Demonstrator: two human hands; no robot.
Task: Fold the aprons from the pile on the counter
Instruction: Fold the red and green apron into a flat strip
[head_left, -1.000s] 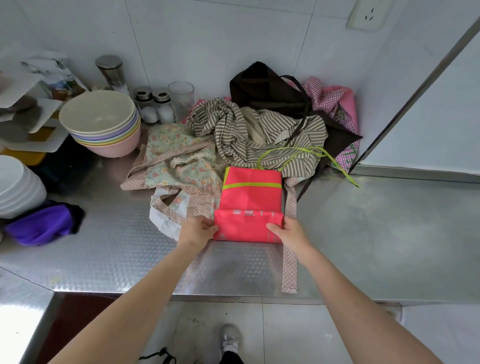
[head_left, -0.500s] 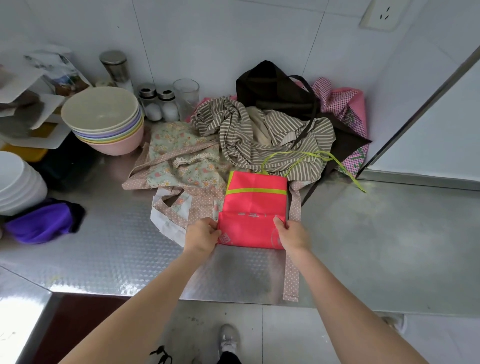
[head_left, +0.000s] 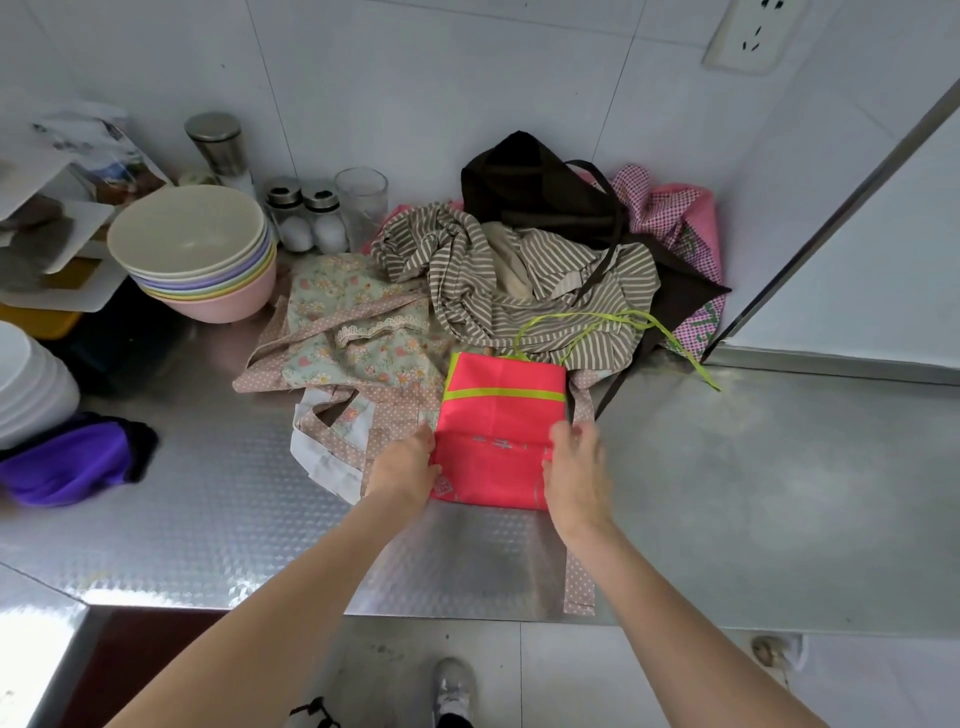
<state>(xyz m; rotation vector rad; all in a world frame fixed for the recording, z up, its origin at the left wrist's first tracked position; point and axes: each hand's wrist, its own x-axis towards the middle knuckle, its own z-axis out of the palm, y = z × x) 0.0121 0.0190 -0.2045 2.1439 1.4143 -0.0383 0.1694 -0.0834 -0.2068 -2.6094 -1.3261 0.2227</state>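
Steel counter (head_left: 753, 467): folded red apron (head_left: 498, 441) lies between left hand (head_left: 402, 467) and right hand (head_left: 576, 470), each gripping one side edge.

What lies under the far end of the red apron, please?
The red apron overlaps the floral apron on its left and a dotted strap on its right. What lies beneath its middle is covered.

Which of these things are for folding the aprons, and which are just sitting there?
For the job: red apron, held by left hand and right hand; floral apron; striped apron; brown apron; pink apron.

Just lying about: bowls, shakers, glass, purple cloth.
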